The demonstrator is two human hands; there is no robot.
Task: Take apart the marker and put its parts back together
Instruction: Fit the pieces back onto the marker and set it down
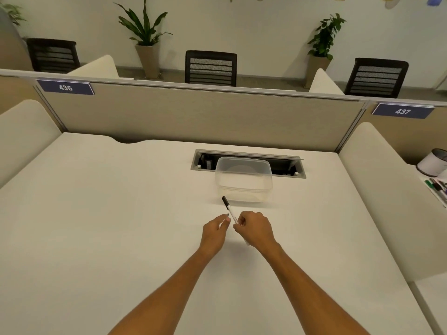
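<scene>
Your right hand [254, 228] grips the marker [231, 212] around the lower part of its white barrel, fingers curled round it, so the pen stands tilted above the desk [121, 213] with its black cap [225, 202] pointing up and away towards the clear plastic container [243, 181]. Your left hand [215, 229] sits just beside the barrel with its fingers loosely curled; from this angle I cannot tell whether its fingertips already touch the marker or hold anything. Judge the marker as light, stiff and smooth: it will not bend, but the glossy barrel can twist in a weak hold, so keep the right hand firm on the barrel and take the cap with the left, pinching it along its sides and pulling straight along the pen's axis. The cap is small and will roll if dropped, so set it down flat close to the container, or inside it. That container stands just beyond the marker's tip, in front of the open cable tray [246, 163] sunk in the desk; keep loose parts short of that slot. Right of the container, well apart, a white cup [431, 164] and several spare pens [436, 187] lie on the neighbouring surface, out of your way.
</scene>
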